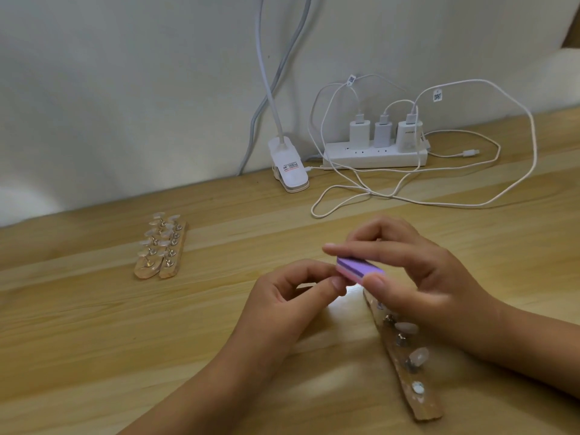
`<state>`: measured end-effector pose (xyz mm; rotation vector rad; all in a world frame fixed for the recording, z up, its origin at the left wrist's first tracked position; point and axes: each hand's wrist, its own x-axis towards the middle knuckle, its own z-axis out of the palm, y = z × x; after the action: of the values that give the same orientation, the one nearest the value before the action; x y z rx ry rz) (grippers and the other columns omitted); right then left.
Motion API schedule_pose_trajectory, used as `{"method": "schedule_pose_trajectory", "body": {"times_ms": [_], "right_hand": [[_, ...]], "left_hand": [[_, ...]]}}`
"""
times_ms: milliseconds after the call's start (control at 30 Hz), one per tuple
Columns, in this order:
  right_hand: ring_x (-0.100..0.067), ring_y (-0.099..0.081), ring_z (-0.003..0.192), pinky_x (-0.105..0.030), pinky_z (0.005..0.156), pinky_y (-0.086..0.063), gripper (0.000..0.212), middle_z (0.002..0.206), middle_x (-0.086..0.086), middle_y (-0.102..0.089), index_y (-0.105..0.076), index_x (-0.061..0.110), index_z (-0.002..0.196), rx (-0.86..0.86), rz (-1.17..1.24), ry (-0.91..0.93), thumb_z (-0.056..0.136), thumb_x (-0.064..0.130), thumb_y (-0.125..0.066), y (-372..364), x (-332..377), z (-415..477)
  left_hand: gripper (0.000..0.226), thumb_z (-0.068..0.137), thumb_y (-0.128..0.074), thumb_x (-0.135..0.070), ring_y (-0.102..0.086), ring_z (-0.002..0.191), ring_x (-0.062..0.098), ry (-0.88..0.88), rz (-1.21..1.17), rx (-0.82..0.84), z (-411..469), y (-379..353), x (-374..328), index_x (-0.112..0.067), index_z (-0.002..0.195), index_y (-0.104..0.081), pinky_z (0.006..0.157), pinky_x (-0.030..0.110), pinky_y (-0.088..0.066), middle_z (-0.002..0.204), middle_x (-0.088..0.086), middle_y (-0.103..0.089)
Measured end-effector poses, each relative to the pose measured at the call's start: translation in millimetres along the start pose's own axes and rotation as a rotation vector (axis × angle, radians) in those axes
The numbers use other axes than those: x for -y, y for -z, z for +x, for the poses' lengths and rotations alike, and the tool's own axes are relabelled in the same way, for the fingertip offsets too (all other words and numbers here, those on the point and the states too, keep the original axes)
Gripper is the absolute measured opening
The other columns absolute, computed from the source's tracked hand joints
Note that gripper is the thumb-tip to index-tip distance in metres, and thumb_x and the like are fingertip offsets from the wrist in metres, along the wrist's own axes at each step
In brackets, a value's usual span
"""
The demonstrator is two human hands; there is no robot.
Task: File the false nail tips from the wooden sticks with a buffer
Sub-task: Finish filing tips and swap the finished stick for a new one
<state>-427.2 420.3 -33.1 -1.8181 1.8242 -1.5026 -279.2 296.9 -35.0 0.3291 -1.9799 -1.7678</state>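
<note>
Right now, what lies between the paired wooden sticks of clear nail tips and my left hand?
Head view: only bare light wooden tabletop between paired wooden sticks and left hand.

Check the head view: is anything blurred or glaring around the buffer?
Head view: the right hand is motion-blurred along its wrist side; the buffer looks fairly sharp; a bright glare patch on the table lies below it; the nearest stick is soft, the far sticks crisper.
</note>
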Motion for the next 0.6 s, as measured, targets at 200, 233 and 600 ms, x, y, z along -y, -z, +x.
{"method": "schedule_pose_trajectory", "body": {"times_ms": [200, 233, 600], "right_hand": [[-0.018, -0.054, 0.111, -0.019, 0.095, -0.037, 0.037, 0.103, 0.013, -0.061, -0.069, 0.027, 0.116, 0.004, 0.036, -0.032, 0.086, 0.040, -0.051, 0.1, 0.7, 0.2], [-0.018, -0.055, 0.110, -0.019, 0.095, -0.038, 0.037, 0.103, 0.012, -0.061, -0.070, 0.026, 0.117, 0.003, 0.026, -0.019, 0.087, 0.038, -0.051, -0.3, 0.5, 0.0], [-0.016, -0.054, 0.110, -0.019, 0.096, -0.037, 0.036, 0.101, 0.015, -0.059, -0.069, 0.029, 0.113, -0.051, 0.028, -0.033, 0.081, 0.042, -0.058, -0.9, 1.5, 1.3]], "left_hand": [[0.010, 0.082, -0.068, -0.034, -0.064, 0.087, 0.005, 0.004, 0.046, 0.038, 0.0, -2.2, -1.2, -0.028, 0.083, -0.076, 0.078, 0.012, -0.045, 0.087, -0.004, -0.073], [0.012, 0.081, -0.068, -0.037, -0.064, 0.087, 0.006, 0.003, 0.053, 0.039, 0.1, -2.5, -1.5, -0.027, 0.084, -0.076, 0.078, 0.013, -0.045, 0.088, -0.003, -0.073], [0.013, 0.081, -0.069, -0.040, -0.053, 0.080, 0.017, -0.014, 0.072, -0.013, 0.7, -4.2, 2.5, -0.031, 0.087, -0.075, 0.074, 0.031, -0.041, 0.090, 0.020, -0.062]]}}
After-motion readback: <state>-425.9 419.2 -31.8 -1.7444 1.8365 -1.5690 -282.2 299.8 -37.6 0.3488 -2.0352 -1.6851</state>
